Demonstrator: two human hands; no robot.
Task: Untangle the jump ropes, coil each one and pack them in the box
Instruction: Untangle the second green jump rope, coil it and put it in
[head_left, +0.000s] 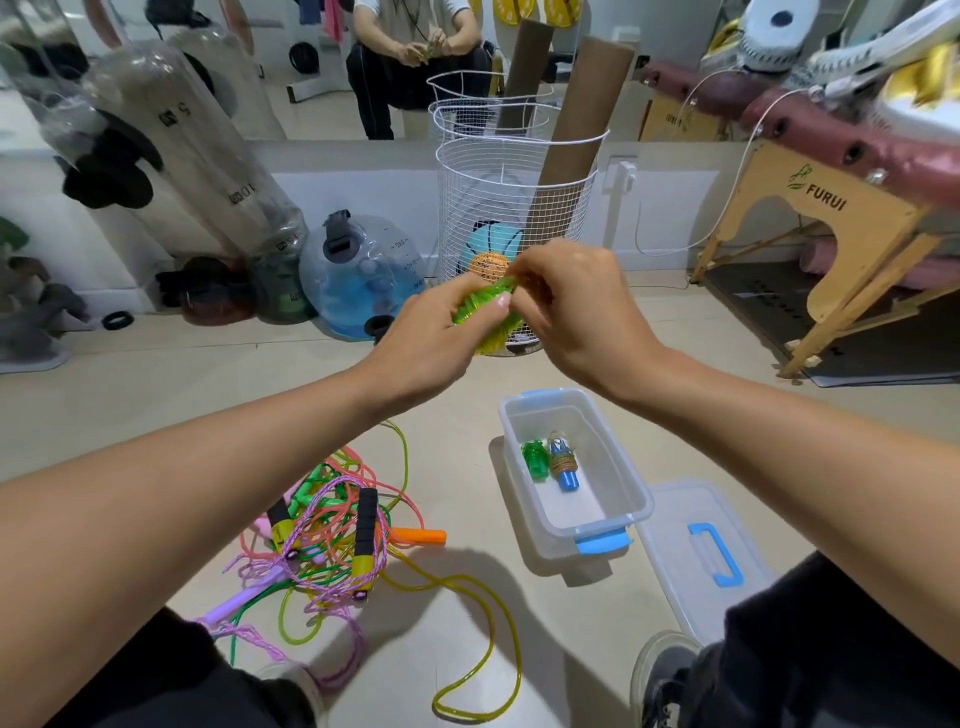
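At frame centre I have the left hand (441, 332) clasping a springy green rope coil (480, 306) while the right hand (566, 301) pinches what looks like its loose end; light, slippery cord, best gripped across the bundled wraps.

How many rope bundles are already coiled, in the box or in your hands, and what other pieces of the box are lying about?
Coiled bundles in the box: 2, green bundle and blue bundle
Coiled bundles in the hands: 1, green coil, gripped by left hand and right hand
Boxes: 1
Lids: 1
Total: 5
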